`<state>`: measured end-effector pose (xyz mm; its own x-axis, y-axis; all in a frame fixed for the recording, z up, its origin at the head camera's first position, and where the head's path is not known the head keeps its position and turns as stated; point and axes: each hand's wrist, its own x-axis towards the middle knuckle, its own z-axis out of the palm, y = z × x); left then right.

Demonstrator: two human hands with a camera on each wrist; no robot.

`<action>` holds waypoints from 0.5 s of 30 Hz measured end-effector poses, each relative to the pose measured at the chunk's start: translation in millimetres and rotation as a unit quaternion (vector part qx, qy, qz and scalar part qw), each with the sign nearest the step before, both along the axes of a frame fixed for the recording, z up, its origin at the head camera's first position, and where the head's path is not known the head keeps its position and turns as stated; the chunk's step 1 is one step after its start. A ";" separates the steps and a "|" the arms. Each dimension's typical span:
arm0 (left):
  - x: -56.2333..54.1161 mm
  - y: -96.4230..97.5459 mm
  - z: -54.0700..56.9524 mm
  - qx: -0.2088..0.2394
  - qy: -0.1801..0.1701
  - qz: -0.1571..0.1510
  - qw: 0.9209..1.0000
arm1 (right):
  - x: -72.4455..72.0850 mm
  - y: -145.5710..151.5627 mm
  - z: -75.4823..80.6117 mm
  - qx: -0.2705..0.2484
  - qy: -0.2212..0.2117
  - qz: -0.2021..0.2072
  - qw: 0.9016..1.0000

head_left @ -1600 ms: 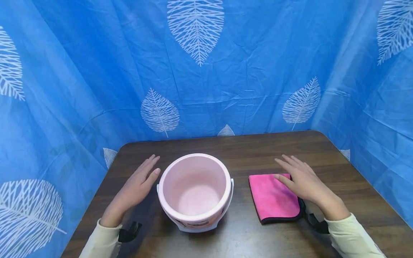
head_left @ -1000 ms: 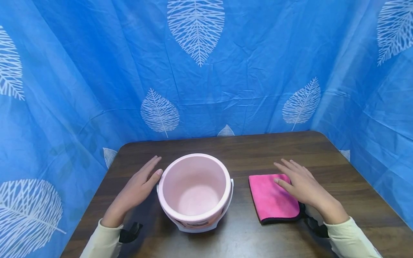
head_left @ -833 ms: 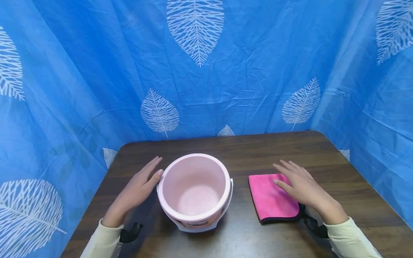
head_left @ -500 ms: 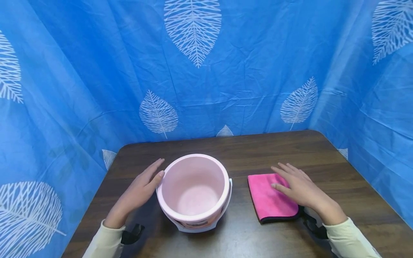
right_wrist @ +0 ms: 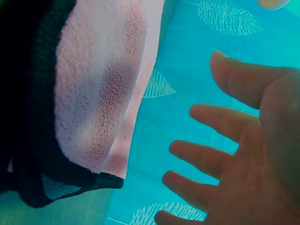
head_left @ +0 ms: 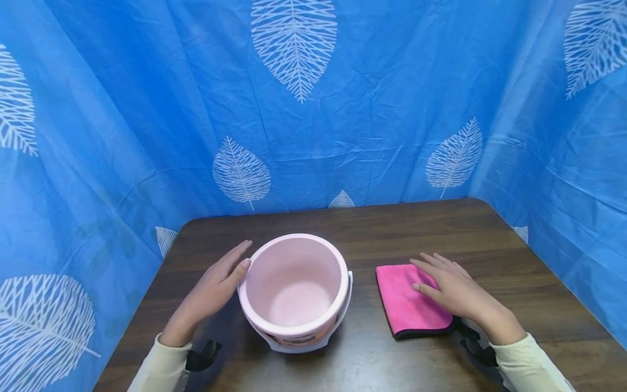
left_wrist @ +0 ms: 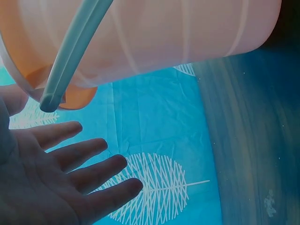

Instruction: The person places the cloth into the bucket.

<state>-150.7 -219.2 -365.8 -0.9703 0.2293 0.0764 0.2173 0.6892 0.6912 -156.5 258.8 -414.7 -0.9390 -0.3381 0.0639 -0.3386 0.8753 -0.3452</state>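
Observation:
A pale pink bucket (head_left: pixel 296 258) stands upright left of centre on the table, with its light handle (head_left: pixel 346 307) hanging down at the side. My left hand (head_left: pixel 208 291) is beside the bucket's left side, fingers spread and straight. Its thumb reaches the rim; whether it touches cannot be told. The left wrist view shows the bucket's wall (left_wrist: pixel 154 33) and handle (left_wrist: pixel 77 51) above the open palm (left_wrist: pixel 47 183). A folded pink cloth (head_left: pixel 404 310) with black edging lies to the right. Above its right part hovers my right hand (head_left: pixel 455 288), fingers spread, holding nothing.
The brown wooden table (head_left: pixel 382 234) has rounded far corners. Blue curtains (head_left: pixel 372 109) with white leaf patterns hang behind it and along both sides. Black straps (head_left: pixel 203 356) are on both wrists, by the cream sleeves (head_left: pixel 161 367).
My left hand has moved right until its thumb reaches the bucket's rim. My right hand has shifted slightly left and nearer over the cloth. Bucket and cloth have stayed in place.

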 end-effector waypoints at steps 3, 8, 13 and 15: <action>0.4 1.2 1.1 0.005 -0.001 -0.004 1.000 | 0.2 0.9 -1.1 0.001 0.000 0.000 1.000; 1.1 2.2 1.2 0.011 -0.002 -0.011 1.000 | -0.1 2.8 -3.5 0.002 -0.004 -0.003 1.000; 1.9 3.6 -2.5 0.027 -0.007 -0.018 0.999 | -0.3 4.7 -6.4 0.008 -0.006 -0.006 1.000; 2.5 3.9 -3.8 0.031 -0.006 -0.019 0.999 | -0.4 5.2 -7.7 0.011 -0.006 -0.006 1.000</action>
